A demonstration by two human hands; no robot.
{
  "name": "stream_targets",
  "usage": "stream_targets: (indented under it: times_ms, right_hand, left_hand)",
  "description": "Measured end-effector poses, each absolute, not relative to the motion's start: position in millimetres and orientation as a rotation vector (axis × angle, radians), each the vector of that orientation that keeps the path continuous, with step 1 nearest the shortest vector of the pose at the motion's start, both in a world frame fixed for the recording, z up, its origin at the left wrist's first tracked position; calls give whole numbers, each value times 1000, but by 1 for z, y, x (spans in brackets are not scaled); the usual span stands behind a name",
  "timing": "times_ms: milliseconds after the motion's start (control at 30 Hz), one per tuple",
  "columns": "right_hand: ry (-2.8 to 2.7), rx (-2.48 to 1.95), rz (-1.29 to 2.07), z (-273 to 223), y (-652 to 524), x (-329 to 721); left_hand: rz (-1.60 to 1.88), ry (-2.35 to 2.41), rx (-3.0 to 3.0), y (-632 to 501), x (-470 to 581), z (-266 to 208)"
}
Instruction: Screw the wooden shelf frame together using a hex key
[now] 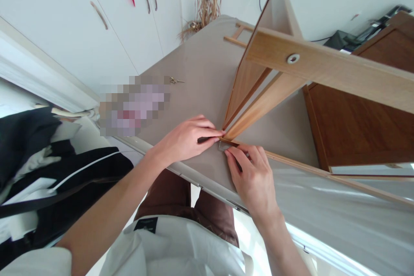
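A light-wood frame of joined boards stands tilted on the grey-beige table, its lower corner near the front edge. My left hand reaches in from the left, with thumb and fingers pinched around that corner. Close beside it, my right hand is closed, its fingertips low against the frame's thin bottom edge. By those fingertips lies a small clear, shiny piece; its kind is too small to tell. What the right fingers pinch is mostly hidden.
Several brass-coloured screws lie on the table, beside a blurred-out patch. A small wooden frame piece rests farther back. At right is a dark brown wooden panel. Dark clothes and a white cable are at left.
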State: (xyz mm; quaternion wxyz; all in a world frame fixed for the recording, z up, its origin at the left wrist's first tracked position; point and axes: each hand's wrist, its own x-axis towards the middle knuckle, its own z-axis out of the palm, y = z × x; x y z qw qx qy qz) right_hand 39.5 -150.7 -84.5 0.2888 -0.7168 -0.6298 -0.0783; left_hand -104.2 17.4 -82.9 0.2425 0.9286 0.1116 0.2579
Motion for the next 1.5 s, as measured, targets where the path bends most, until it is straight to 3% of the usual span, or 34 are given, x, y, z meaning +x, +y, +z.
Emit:
stream_targets:
  times_ms: [900, 1500]
  right_hand:
    - [-1729, -1796, -41, -82, -154, 42]
    - [-1838, -1857, -246, -77, -146, 38]
  left_hand:
    - [696, 288, 2532, 20, -105, -88]
    - [712, 279, 2509, 19, -105, -87]
